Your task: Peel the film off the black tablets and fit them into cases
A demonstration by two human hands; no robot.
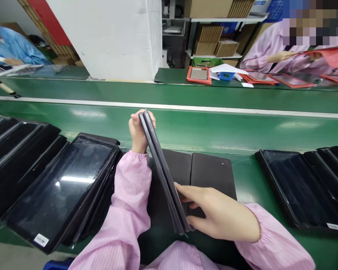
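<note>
Pink striped sleeves (129, 202) with gathered cuffs fill the bottom of the view, reaching out over a green bench (202, 129) with a white stripe along its far side. Beyond it, on a second green belt, lie orange-framed trays (198, 75), and a co-worker's hand (278, 57) rests near the far right. Black-cased tablets lean in overlapping rows on either side of the person: a left row (59, 183), with a white label (41, 240) on its nearest corner, and a right row (298, 187). Between them, an opened black folio (211, 176) lies flat on the bench. Above it, a slim black tablet case (160, 168) stands on edge, its long axis tilted and running from near the person's chest up and away across the bench. Its upper end sits in the left hand (139, 131), whose curled fingers pinch it. Near its lower end, the right hand (214, 213) reaches in from the side, with fingers (186, 191) pressed together against its face; whether they grip it cannot be told.
</note>
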